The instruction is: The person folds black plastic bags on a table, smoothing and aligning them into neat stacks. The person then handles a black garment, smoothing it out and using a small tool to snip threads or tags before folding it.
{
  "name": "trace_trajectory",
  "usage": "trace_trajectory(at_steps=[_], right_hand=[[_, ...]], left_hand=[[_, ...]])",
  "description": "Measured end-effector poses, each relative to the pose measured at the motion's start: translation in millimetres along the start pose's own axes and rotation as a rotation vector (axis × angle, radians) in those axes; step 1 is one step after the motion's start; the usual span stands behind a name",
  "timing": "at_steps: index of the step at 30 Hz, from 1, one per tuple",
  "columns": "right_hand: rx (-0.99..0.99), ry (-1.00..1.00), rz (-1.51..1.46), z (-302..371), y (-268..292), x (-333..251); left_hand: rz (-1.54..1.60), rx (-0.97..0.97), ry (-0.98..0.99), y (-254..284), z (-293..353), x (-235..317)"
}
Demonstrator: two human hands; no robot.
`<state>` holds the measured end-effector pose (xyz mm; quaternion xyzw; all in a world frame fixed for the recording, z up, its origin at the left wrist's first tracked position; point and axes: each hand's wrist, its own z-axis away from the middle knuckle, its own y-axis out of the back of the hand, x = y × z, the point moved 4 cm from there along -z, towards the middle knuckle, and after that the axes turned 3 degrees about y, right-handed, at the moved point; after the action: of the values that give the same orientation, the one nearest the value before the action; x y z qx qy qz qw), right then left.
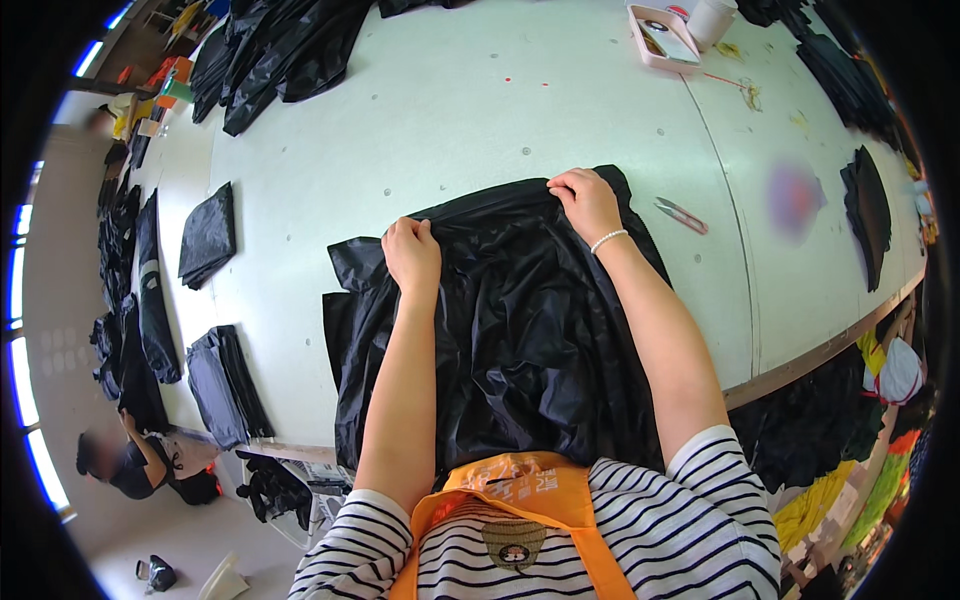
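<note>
One worktop [450, 130], pale, lightly speckled, a seam down its right part. Pale wall [65, 300] at left. One glossy black cloth [540, 340], creased, spread at the worktop's near edge, directly before the wearer. One co-worker [145, 465] at left. Two folded black bundles [207, 237] left of the cloth. One pink tray [665, 66], far right. Two hands, apart: left hand [411, 252] and right hand [588, 198] each pinch the cloth's far edge, forearms reaching forward. One white cup [712, 22] beside the tray. One pair of snips [682, 216] right of the cloth.
</note>
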<state>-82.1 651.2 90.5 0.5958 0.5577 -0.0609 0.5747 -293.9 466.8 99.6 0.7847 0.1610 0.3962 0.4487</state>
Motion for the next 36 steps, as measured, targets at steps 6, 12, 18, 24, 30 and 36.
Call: trace_trajectory(at_steps=[6,12,18,24,30,36], right_hand=[[0.016,0.000,0.023,3.6,-4.4,-0.3],[-0.049,-0.064,0.006,2.2,-6.9,-0.1],[-0.078,-0.129,0.042,2.8,-11.0,6.2],[-0.066,-0.150,0.090,4.7,-10.9,14.6],[-0.085,-0.080,0.095,4.7,8.9,13.1],[-0.076,-0.287,0.729,60.6,123.0,124.8]], left_hand=[[0.109,-0.185,0.177,-1.3,4.9,4.6],[0.154,-0.212,0.214,-12.1,-0.1,-0.3],[0.113,-0.149,0.124,14.7,-13.3,-6.7],[0.171,-0.228,0.325,9.5,-6.2,-74.9],[0.048,-0.137,0.110,27.9,-14.2,-94.3],[-0.177,-0.139,0.548,88.7,19.4,-198.0]])
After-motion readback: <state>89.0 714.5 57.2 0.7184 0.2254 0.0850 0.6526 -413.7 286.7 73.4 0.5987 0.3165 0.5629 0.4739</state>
